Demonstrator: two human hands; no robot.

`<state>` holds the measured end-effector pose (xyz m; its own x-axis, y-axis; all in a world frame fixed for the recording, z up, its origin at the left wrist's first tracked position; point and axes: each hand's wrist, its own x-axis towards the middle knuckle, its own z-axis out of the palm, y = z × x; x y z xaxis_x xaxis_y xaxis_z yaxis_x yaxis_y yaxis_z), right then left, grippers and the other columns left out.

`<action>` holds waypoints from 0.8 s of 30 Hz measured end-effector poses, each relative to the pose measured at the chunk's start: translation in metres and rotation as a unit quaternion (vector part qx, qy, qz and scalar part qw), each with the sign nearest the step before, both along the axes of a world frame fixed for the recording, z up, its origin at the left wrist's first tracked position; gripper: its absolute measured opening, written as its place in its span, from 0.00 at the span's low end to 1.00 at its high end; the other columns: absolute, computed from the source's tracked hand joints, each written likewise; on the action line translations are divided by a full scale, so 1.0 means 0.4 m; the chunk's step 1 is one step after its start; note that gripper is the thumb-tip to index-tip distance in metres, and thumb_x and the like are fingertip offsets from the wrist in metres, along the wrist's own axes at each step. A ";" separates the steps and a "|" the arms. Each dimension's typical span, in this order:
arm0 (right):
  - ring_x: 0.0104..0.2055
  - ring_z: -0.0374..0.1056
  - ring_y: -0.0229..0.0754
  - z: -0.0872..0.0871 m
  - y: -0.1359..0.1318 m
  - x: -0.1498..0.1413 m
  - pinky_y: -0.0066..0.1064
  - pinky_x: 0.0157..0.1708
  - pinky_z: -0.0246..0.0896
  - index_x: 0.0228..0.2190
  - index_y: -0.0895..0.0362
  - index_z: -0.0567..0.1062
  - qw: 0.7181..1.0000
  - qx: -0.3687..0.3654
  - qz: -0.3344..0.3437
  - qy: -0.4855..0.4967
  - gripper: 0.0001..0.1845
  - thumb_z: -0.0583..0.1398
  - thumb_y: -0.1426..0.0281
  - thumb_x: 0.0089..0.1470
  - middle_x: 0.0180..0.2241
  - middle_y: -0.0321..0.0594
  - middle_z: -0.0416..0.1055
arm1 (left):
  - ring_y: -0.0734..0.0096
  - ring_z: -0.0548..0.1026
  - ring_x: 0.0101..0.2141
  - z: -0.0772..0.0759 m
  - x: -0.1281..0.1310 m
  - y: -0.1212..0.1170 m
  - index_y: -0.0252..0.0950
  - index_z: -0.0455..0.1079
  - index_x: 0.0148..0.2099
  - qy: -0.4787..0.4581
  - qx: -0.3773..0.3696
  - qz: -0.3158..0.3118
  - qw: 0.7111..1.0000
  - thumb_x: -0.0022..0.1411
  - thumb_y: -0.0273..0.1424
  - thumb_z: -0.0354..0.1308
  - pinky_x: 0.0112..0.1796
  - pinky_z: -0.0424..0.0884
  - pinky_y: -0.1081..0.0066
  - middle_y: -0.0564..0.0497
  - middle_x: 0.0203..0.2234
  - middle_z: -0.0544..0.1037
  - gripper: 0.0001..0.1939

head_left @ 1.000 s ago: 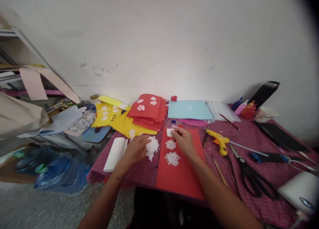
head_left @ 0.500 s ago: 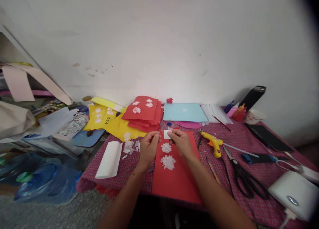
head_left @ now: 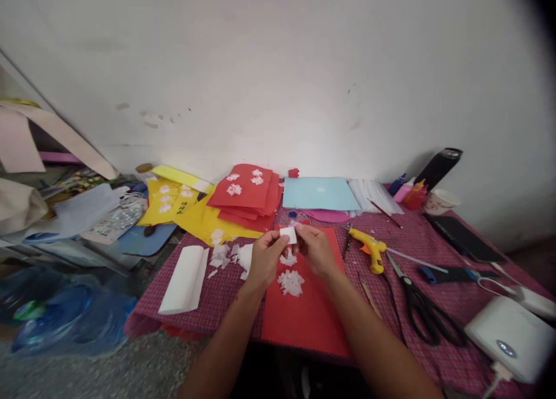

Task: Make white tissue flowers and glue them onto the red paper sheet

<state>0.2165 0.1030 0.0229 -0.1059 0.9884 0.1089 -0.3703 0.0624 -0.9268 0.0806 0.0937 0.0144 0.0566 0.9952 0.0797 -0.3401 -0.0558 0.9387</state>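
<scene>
A small white piece of paper (head_left: pixel 288 234) is held up between my two hands, above the red sheet (head_left: pixel 306 329). My left hand (head_left: pixel 266 259) is closed, thumb over the paper's lower left part. At the paper's right edge, the fingers of my right hand (head_left: pixel 316 249) pinch together; their tips are partly hidden. Below the hands, a white paper flower (head_left: pixel 291 282) lies on the red sheet, and a second paper flower (head_left: pixel 288 259) shows just under my fingers. Torn white paper scraps (head_left: pixel 220 256) lie left of my left hand.
Left on the checked tablecloth (head_left: pixel 147 300) lies a folded white paper (head_left: pixel 185 280). Red cards (head_left: pixel 245 186) and a light blue sheet (head_left: pixel 319 194) are at the back. To the right are a yellow glue gun (head_left: pixel 369 245), black-handled scissors (head_left: pixel 428 315) and a white power bank (head_left: pixel 512 335).
My left hand has moved right and now has its thumb on the white paper, which only my right hand held before. My right hand has shifted to the paper's right edge.
</scene>
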 end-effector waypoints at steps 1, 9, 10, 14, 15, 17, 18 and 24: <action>0.18 0.62 0.37 0.000 0.000 0.001 0.30 0.23 0.57 0.22 0.57 0.74 1.000 0.000 0.004 -0.003 0.22 0.61 0.53 0.59 0.16 0.36 0.68 | 0.78 0.66 0.22 -0.005 -0.002 0.000 0.34 0.71 0.31 -0.003 -0.003 0.003 1.000 0.58 0.39 0.65 0.27 0.61 0.75 0.55 0.20 0.71 0.13; 0.19 0.63 0.36 -0.005 0.002 0.007 0.28 0.23 0.55 0.25 0.57 0.77 0.999 -0.002 0.010 -0.038 0.11 0.67 0.62 0.51 0.17 0.34 0.69 | 0.78 0.67 0.23 -0.017 -0.010 0.002 0.33 0.74 0.36 0.010 -0.003 0.010 1.000 0.59 0.39 0.64 0.27 0.62 0.75 0.54 0.21 0.72 0.13; 0.19 0.63 0.35 -0.005 0.003 0.007 0.28 0.23 0.55 0.25 0.57 0.77 0.999 -0.001 0.010 -0.039 0.11 0.67 0.62 0.51 0.17 0.34 0.69 | 0.78 0.67 0.23 -0.017 -0.010 0.001 0.33 0.74 0.36 0.012 -0.005 0.010 1.000 0.59 0.40 0.64 0.27 0.62 0.75 0.54 0.20 0.72 0.14; 0.19 0.63 0.36 -0.004 0.003 0.007 0.28 0.23 0.56 0.25 0.57 0.77 0.999 -0.005 0.014 -0.037 0.11 0.67 0.62 0.50 0.18 0.34 0.70 | 0.78 0.68 0.24 -0.014 -0.010 -0.002 0.33 0.75 0.37 0.013 -0.006 0.002 1.000 0.60 0.41 0.63 0.28 0.63 0.75 0.54 0.21 0.72 0.14; 0.19 0.63 0.36 -0.003 0.003 0.007 0.28 0.23 0.56 0.25 0.57 0.77 0.999 -0.007 0.014 -0.038 0.11 0.68 0.62 0.50 0.18 0.34 0.70 | 0.78 0.68 0.24 -0.013 -0.010 -0.003 0.33 0.75 0.37 0.011 -0.005 -0.001 1.000 0.60 0.41 0.63 0.28 0.63 0.75 0.54 0.21 0.72 0.14; 0.19 0.63 0.36 0.000 0.002 0.006 0.28 0.23 0.56 0.24 0.57 0.77 0.999 -0.008 0.011 -0.043 0.11 0.68 0.62 0.49 0.18 0.33 0.69 | 0.77 0.68 0.24 -0.010 -0.010 -0.006 0.33 0.75 0.37 0.004 -0.004 -0.006 1.000 0.60 0.41 0.63 0.29 0.64 0.75 0.55 0.22 0.72 0.14; 0.19 0.63 0.36 0.001 0.001 0.006 0.28 0.22 0.56 0.24 0.57 0.77 0.999 -0.006 0.010 -0.047 0.12 0.68 0.62 0.48 0.18 0.33 0.69 | 0.77 0.68 0.24 -0.009 -0.010 -0.007 0.33 0.74 0.37 0.000 -0.005 -0.007 1.000 0.60 0.41 0.64 0.29 0.64 0.75 0.55 0.22 0.72 0.14; 0.20 0.63 0.35 0.004 -0.001 0.007 0.28 0.22 0.57 0.26 0.57 0.78 0.998 0.005 0.036 -0.051 0.10 0.68 0.63 0.48 0.20 0.35 0.71 | 0.78 0.67 0.23 -0.008 -0.010 -0.006 0.32 0.74 0.36 -0.013 -0.012 -0.003 1.000 0.58 0.40 0.66 0.28 0.63 0.75 0.55 0.22 0.72 0.14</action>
